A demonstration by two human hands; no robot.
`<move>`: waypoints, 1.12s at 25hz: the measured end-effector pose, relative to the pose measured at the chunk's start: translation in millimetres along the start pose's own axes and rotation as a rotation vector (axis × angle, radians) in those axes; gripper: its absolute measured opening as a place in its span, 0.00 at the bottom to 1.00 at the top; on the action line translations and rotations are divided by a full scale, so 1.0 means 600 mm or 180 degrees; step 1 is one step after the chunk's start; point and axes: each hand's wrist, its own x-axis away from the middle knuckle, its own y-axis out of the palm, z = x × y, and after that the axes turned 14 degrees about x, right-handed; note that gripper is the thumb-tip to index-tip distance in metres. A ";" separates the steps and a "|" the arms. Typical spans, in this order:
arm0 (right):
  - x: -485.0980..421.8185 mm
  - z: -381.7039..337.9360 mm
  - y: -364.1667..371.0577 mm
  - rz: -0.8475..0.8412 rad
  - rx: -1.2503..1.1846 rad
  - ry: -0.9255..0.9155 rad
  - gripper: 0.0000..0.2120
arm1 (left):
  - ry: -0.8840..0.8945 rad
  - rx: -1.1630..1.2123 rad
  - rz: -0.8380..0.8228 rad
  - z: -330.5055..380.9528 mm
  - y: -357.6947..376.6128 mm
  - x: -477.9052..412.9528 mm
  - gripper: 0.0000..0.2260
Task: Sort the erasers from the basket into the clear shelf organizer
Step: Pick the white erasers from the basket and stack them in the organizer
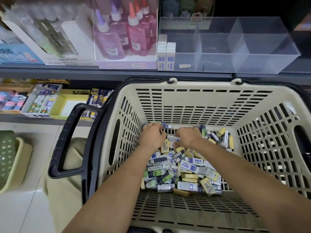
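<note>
A cream plastic basket [185,98] with black handles fills the lower middle of the head view. A heap of erasers [186,167] in white, blue, yellow and green sleeves lies on its floor. Both my hands reach down into the far end of the heap. My left hand [152,136] curls over a few erasers by the left wall. My right hand [187,137] pinches a white eraser [173,138] between thumb and fingers. On the shelf above stands the clear shelf organizer [235,63]; its left compartment holds two stacks of white and blue erasers [165,54].
Pink and purple glue bottles [124,36] stand in a display box left of the organizer. A lower shelf at left holds stationery boxes [42,101]. A black basket handle [70,137] hangs out to the left. A green and cream bin [11,158] sits on the floor.
</note>
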 end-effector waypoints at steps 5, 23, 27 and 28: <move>0.007 0.000 0.007 0.0049 -0.0312 -0.0020 0.12 | -0.0101 0.0523 -0.0243 0.009 0.007 -0.004 0.10; 0.034 0.032 -0.028 -0.0095 -0.1543 -0.0668 0.11 | -0.0101 -0.0045 -0.1675 0.043 -0.002 0.006 0.19; 0.071 0.059 -0.047 0.0007 -0.1971 -0.0742 0.08 | -0.0166 0.0430 -0.1988 0.065 -0.012 0.007 0.08; 0.083 0.069 -0.046 -0.0022 -0.2236 -0.0666 0.07 | -0.0260 0.0659 -0.2020 0.067 -0.011 0.008 0.05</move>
